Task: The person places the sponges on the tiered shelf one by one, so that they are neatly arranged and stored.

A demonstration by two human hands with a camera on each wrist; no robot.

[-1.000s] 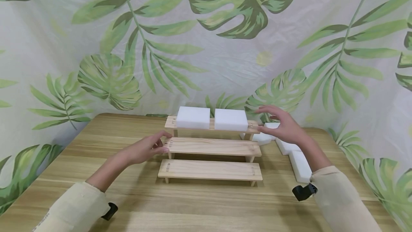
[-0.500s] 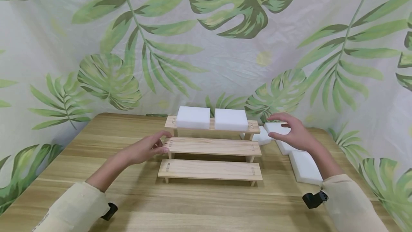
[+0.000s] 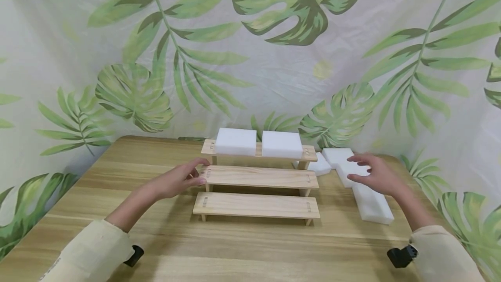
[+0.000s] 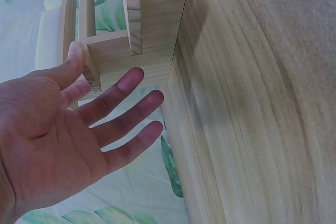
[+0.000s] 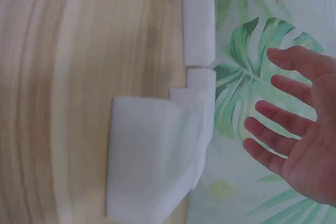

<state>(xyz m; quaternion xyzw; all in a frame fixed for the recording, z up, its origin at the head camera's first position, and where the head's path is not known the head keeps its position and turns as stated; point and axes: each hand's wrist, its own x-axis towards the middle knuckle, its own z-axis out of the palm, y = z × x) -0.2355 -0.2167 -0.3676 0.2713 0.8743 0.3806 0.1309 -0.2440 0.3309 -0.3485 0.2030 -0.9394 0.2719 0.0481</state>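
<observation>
A stepped wooden display rack (image 3: 258, 176) with three plank tiers stands on the table. Two white foam blocks, a left one (image 3: 236, 141) and a right one (image 3: 282, 144), lie side by side on its top tier. My left hand (image 3: 176, 182) pinches the left end of the middle tier between thumb and index finger; in the left wrist view its other fingers (image 4: 123, 121) stretch out free. Over the loose white foam blocks at the right hovers my right hand (image 3: 377, 176), fingers spread and holding nothing. The right wrist view shows it apart from the nearest block (image 5: 144, 156).
Several white foam blocks lie in a bent row right of the rack, from one behind its right end (image 3: 320, 165) to a near one (image 3: 372, 206). A leaf-print cloth (image 3: 274, 68) hangs behind the wooden table (image 3: 235, 251).
My right hand has drawn away from the top tier's right end, moving right and nearer over the loose blocks. The left hand keeps its place on the middle tier.
</observation>
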